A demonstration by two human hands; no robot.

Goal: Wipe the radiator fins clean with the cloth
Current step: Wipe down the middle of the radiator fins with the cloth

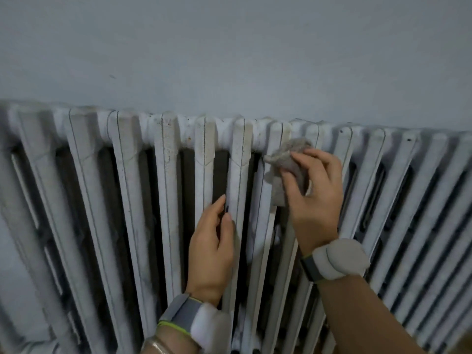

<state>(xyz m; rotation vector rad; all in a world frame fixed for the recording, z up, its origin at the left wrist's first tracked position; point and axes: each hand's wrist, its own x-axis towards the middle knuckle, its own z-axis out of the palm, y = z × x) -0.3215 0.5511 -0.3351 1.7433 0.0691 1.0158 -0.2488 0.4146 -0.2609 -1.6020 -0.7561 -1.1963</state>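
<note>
Dim, flat, cool light with no clear source; the wall [229, 47] reads even grey-blue. Gaps in the radiator [84, 175] go near black. Everything is soft; the far left and right edges blur most, and fins there splay from lens distortion. The right hand [316, 195] and cloth [288, 159] smear slightly.

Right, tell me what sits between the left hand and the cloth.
In the head view, only radiator: one white fin by the left hand, then a dark gap, before the cloth held in the right hand.
</note>
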